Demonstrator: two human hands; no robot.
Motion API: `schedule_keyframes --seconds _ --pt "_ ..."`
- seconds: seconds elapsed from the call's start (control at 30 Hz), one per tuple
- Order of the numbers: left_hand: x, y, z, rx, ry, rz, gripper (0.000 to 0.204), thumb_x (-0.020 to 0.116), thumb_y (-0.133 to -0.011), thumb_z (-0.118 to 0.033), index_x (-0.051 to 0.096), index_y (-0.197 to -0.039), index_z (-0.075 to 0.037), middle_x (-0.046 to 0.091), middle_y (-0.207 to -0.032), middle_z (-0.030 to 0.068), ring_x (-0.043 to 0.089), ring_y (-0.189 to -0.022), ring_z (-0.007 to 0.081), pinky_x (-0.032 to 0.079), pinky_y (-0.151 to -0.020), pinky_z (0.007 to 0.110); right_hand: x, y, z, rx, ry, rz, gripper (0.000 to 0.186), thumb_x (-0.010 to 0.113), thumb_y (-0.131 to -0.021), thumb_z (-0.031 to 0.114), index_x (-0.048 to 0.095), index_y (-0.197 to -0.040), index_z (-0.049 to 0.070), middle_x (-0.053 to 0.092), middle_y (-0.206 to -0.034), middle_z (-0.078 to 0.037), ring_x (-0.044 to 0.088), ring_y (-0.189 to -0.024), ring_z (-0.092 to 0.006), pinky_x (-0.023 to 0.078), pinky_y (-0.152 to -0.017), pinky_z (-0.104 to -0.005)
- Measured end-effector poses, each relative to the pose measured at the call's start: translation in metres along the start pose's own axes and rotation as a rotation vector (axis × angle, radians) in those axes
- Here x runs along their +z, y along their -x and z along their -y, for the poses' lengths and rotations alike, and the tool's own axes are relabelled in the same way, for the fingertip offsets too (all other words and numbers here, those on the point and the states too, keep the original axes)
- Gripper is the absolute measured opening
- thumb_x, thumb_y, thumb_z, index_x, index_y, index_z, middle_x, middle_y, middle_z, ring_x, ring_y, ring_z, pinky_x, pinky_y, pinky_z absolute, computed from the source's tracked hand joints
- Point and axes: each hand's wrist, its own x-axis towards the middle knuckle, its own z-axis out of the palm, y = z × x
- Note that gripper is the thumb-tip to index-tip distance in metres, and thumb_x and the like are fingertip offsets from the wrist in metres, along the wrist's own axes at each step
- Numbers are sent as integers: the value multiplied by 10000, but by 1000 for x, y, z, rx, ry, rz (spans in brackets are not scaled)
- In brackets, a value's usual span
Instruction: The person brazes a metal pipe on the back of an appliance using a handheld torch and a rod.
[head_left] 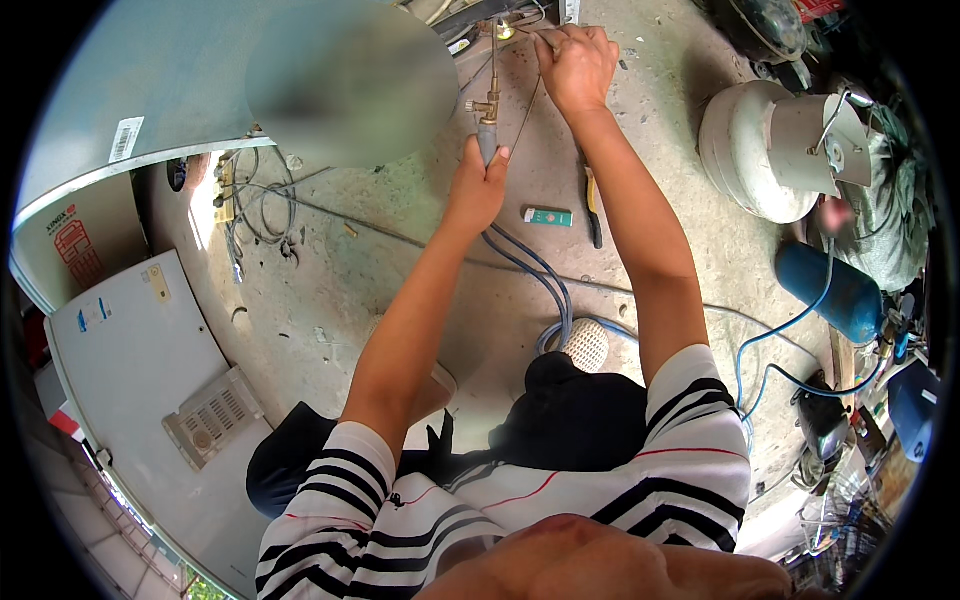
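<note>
My left hand [476, 187] is closed around the grey handle of a brass gas torch [491, 103], whose thin neck points away from me. Near its tip, a small bright yellow spot shows beside a dark metal bar [475, 14]. To the right, my right hand [577, 68] is closed, its fingertips partly hidden. A thin rod [527, 118] slants down and left from beneath that hand. Twin blue hoses [540, 268] run from under my left hand toward my knees. Between my forearms lie pliers with yellow and black handles [594, 208] and a small green and white object [548, 217].
A white gas cylinder [745, 150] stands at right, near a blue cylinder [830, 290] with blue hose. Loose grey cable [400, 236] crosses the concrete floor. A large pale cabinet [190, 80] and a white panel [140, 350] occupy the left. One blurred patch covers the upper middle.
</note>
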Motion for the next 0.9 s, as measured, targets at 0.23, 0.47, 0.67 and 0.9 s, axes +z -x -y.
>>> schedule_keyframes --seconds 0.23,0.47,0.67,0.9 --pt "-1 0 1 24 -3 -12 295 546 -984 -301 453 -1060 -31 634 -877 220 606 -810 427 468 -729 462 0 -2 -1 -53 -54 -59 107 746 -753 236 758 -842 178 670 -847 73 563 -883 -198 372 -794 -383" --pt "-1 1 -1 33 -2 -13 296 542 -985 -306 450 -1058 -34 632 -879 223 604 -818 428 463 -730 469 -6 -4 -2 -75 -18 -15 94 729 -792 236 757 -878 210 679 -870 93 574 -902 -186 373 -799 -376" --pt "-1 1 -1 17 -28 -2 305 537 -985 -306 444 -1073 -29 631 -890 232 601 -825 439 463 -732 476 -6 -3 0 -80 -22 -11 107 737 -784 235 757 -886 207 678 -872 93 576 -902 -187 373 -801 -376" --pt "2 1 3 25 0 -33 297 538 -985 -334 478 -1052 -52 603 -831 169 586 -763 326 463 -716 418 -2 -2 -1 -85 -15 -22 98 741 -784 232 759 -869 188 678 -881 88 574 -904 -187 371 -803 -377"
